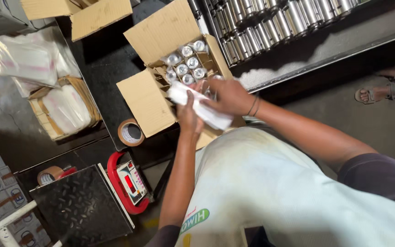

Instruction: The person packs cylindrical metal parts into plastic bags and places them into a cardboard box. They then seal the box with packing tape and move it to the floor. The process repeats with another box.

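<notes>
Both my hands hold a white plastic-wrapped piece [206, 114] over an open cardboard box [147, 98]. My left hand [189, 118] grips it from below. My right hand [229, 95] closes on it from above, with bands at the wrist. Inside the box, several shiny metal cylinders [186, 64] stand upright in cardboard dividers. What is inside the white wrapping is hidden.
A roll of brown tape [131, 132] lies left of the box, another roll [49, 175] near a red-framed weighing scale [129, 183]. Bags of white plastic sleeves [65, 107] sit at left. Rows of metal cylinders [270, 20] fill a shelf. A sandalled foot [373, 93] stands at right.
</notes>
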The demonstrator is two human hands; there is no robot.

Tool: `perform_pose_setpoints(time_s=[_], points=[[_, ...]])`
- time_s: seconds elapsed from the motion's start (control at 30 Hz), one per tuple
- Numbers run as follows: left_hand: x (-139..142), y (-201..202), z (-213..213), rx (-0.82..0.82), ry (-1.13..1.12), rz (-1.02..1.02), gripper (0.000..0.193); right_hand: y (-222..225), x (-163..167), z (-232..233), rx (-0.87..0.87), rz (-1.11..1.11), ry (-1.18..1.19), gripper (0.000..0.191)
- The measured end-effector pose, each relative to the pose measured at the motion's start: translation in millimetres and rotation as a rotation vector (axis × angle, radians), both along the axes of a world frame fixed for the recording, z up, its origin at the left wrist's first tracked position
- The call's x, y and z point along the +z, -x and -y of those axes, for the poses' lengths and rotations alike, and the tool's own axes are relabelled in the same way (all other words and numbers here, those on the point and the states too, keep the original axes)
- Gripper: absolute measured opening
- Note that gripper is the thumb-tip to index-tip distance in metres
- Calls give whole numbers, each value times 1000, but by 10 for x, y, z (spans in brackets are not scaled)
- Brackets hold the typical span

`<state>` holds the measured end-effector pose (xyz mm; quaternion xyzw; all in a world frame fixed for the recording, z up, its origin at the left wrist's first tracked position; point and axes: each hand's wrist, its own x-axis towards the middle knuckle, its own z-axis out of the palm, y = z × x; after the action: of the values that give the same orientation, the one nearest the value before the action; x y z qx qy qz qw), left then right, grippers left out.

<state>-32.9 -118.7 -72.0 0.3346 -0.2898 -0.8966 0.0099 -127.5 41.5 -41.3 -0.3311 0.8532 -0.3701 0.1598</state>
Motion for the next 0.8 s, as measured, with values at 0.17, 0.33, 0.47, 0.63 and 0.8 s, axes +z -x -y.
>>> perform_pose_setpoints(time_s=[0.17, 0.33, 0.47, 0.63, 0.8], points=[[72, 188, 5, -285, 12, -60, 38, 102, -36, -326, -189, 512, 352, 19], [126, 389, 86, -574, 1055, -104, 20, 308, 141, -499, 30, -115, -255, 21], [194, 405, 5, -396, 1281, -196, 18, 217, 263, -416, 27, 412, 426, 21], [259, 144, 382, -383, 803, 136, 17, 295, -182, -677, -451, 360, 224, 22], [89, -160, 463, -145, 338, 141, 13, 381, -898, -1101, -235, -268, -449, 59]])
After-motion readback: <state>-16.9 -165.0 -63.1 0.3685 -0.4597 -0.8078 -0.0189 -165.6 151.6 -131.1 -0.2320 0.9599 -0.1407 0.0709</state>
